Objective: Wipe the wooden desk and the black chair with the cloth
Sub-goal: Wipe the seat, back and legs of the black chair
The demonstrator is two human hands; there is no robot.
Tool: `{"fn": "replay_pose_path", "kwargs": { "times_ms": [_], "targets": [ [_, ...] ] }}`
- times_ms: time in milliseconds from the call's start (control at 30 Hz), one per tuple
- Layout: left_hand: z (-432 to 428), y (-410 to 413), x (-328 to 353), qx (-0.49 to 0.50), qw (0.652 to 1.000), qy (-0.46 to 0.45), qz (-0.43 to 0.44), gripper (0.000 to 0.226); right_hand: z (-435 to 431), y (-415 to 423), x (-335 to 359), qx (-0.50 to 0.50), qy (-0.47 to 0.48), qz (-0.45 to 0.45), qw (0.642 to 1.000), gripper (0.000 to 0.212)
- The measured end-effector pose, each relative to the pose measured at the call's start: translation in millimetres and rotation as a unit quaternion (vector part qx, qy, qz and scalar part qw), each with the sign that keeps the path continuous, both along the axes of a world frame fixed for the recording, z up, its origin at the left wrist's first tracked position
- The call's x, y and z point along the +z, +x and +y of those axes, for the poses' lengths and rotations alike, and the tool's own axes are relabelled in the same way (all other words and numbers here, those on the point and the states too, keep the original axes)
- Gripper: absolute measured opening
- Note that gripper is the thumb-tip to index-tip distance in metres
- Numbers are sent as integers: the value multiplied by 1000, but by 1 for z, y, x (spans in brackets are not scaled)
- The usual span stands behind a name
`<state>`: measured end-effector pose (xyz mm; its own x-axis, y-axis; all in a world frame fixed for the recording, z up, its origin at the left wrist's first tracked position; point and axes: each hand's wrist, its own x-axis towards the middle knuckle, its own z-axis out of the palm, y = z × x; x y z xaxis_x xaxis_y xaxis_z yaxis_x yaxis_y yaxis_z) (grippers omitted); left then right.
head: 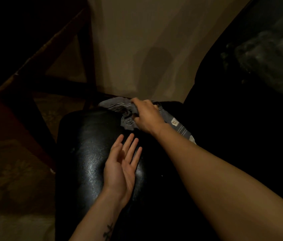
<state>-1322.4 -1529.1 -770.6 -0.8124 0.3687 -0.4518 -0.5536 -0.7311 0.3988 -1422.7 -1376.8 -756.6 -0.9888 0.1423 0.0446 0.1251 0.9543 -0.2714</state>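
Observation:
The black chair fills the lower middle of the head view, its shiny seat seen from above. A grey striped cloth lies bunched at the seat's far edge. My right hand grips the cloth there, fingers curled into its folds. My left hand is over the middle of the seat, palm turned up, fingers straight and slightly spread, holding nothing. The wooden desk shows only as dark legs and braces at the upper left.
A beige wall rises behind the chair. Patterned carpet lies to the left. A large dark mass, with something grey and blurred on it, stands at the right beside the chair.

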Motion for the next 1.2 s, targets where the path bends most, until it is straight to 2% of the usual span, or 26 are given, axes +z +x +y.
{"fn": "replay_pose_path", "kwargs": {
  "times_ms": [100,200,333,367,467,500,667,967,1200],
  "targets": [
    [1,1,0,3,1000,-2,7,31,-15,-8,1,47,-3,-10,999,49],
    [2,1,-3,-8,1000,-17,16,17,-32,-16,2,82,-10,-17,996,49],
    [2,-1,-9,-3,1000,-4,29,13,-66,-20,3,147,-20,-25,989,50],
    [2,-1,-11,-5,999,-8,31,17,-74,-21,1,164,-18,-22,986,51],
    [4,-1,-15,-24,999,-16,14,55,-92,-23,-2,209,-1,-16,978,51],
    [5,-1,-16,-26,999,-20,5,56,-94,-24,-2,218,-1,-17,976,51],
    [2,-2,-13,-16,1000,-2,11,33,-85,-25,-2,221,-20,-7,975,54],
    [-3,-7,-5,-27,999,23,-7,36,-18,-17,0,102,10,2,995,49],
    [-3,-9,-4,-36,999,27,-3,36,54,20,-7,-44,14,-12,999,46]
  ]
}}
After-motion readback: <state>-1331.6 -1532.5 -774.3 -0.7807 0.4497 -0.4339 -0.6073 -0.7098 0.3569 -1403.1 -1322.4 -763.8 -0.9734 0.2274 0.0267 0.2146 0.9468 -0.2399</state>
